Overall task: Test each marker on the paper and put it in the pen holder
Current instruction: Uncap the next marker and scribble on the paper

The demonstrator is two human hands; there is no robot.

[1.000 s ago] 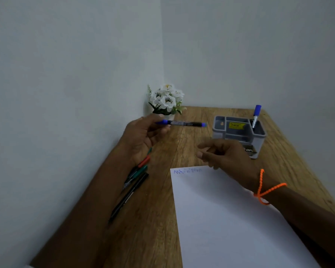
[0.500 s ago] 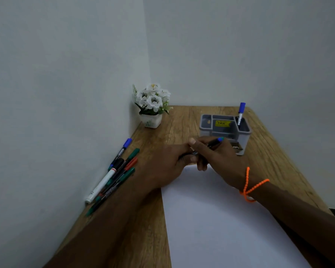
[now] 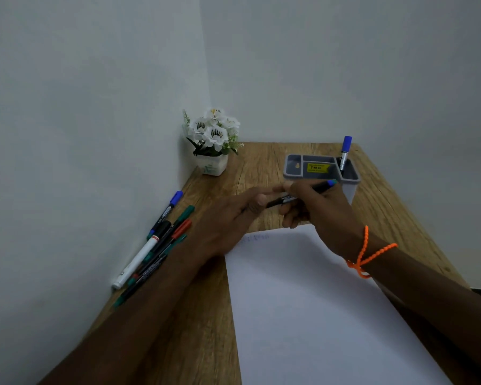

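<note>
Head view. Both hands meet just in front of the pen holder (image 3: 321, 173). The right hand (image 3: 317, 207) grips a black marker (image 3: 303, 194), fingers curled round the barrel, its blue end toward the holder. The left hand (image 3: 233, 218) pinches the marker's near end, probably the cap. The paper (image 3: 303, 301), faintly scribbled at its top edge, lies nearer than the holder; untested markers (image 3: 156, 245) lie well left of it.

Risks, as judgement: a jerked cap may drop, or ink may touch the fingers.
</note>
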